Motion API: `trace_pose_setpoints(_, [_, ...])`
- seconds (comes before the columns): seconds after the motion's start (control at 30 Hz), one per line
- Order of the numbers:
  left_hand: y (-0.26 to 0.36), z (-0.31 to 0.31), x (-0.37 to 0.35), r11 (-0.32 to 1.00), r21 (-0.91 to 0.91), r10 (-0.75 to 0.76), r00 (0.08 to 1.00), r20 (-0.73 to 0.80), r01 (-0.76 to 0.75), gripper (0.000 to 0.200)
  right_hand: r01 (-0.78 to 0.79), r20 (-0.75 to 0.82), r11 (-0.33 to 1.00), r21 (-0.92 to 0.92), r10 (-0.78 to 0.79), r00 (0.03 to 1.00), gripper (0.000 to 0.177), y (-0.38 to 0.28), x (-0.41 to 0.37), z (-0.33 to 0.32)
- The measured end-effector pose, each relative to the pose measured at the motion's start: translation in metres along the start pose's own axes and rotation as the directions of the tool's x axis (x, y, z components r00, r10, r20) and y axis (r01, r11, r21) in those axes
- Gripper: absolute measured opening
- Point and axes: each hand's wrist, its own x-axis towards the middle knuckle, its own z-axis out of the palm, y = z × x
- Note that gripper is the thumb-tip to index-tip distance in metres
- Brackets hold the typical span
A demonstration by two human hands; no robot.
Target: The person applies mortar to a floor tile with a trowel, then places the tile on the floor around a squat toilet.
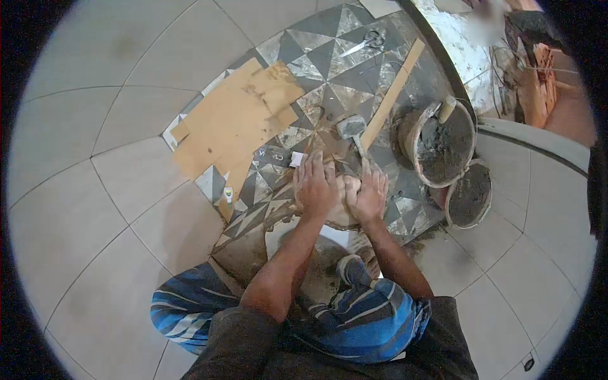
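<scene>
My left hand lies flat, palm down, on a pale rounded piece in front of me, its fingers stretched forward. Close beside it on the right, my right hand rests on the same piece with its fingers extended. Just beyond the hands is a trowel or mallet-like tool with a grey head and a short handle. A dark strip with white lettering and a small white block lie by my left fingertips. The underside of the piece is hidden.
Flattened cardboard covers the patterned floor at left, with a small bottle nearby. Scissors and a wooden strip lie ahead. Two buckets of grey mix stand at right. Another person is partly visible at top right.
</scene>
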Motion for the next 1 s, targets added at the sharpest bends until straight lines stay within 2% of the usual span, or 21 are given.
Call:
trace_pose_setpoints(0.07, [0.007,-0.004,0.001,0.998,0.041,-0.049,0.995,0.086,0.046,0.053,0.080,-0.156,0.995,-0.061,-0.089,0.984,0.072,0.010,-0.003,0.011])
trace_pose_setpoints(0.17, [0.003,0.003,-0.002,0.992,0.126,-0.029,0.998,0.058,0.021,0.054,0.075,-0.132,0.997,0.002,-0.074,0.988,0.071,0.008,-0.004,0.010])
trace_pose_setpoints(0.23, [0.003,-0.003,-0.001,0.994,0.107,-0.028,0.999,0.025,0.025,0.056,0.083,-0.067,0.996,0.024,-0.082,0.994,0.077,0.001,-0.001,0.002])
trace_pose_setpoints(0.33, [0.001,0.002,-0.003,0.997,0.058,0.047,0.997,-0.057,-0.044,0.056,0.100,-0.110,0.995,0.000,-0.100,0.989,0.077,0.007,-0.002,0.007])
trace_pose_setpoints(0.43, [-0.002,0.002,-0.003,0.999,-0.018,0.033,0.999,-0.044,-0.034,0.057,0.084,-0.130,0.996,-0.027,-0.087,0.988,0.071,0.007,-0.002,0.008])
trace_pose_setpoints(0.63, [0.005,-0.007,-0.005,0.991,-0.131,-0.022,0.998,-0.059,0.014,0.058,0.087,-0.092,0.996,-0.004,-0.087,0.992,0.077,0.005,-0.001,0.004])
trace_pose_setpoints(0.77, [0.000,0.001,-0.004,0.990,-0.143,-0.010,0.996,-0.090,-0.003,0.056,0.097,-0.123,0.995,-0.020,-0.098,0.987,0.077,0.004,0.001,0.006])
trace_pose_setpoints(0.83, [0.002,0.003,-0.004,0.997,-0.068,-0.033,0.994,-0.103,0.026,0.055,0.140,-0.106,0.990,-0.002,-0.140,0.984,0.078,0.007,0.000,0.005])
trace_pose_setpoints(0.93, [0.000,0.002,-0.005,0.994,-0.104,-0.032,0.998,-0.058,0.025,0.054,0.119,-0.111,0.993,-0.022,-0.121,0.986,0.077,0.006,-0.003,0.005])
trace_pose_setpoints(1.0, [0.002,-0.001,-0.003,0.998,-0.064,-0.016,0.996,-0.086,0.010,0.054,0.126,-0.114,0.992,-0.013,-0.127,0.985,0.076,0.006,0.000,0.005])
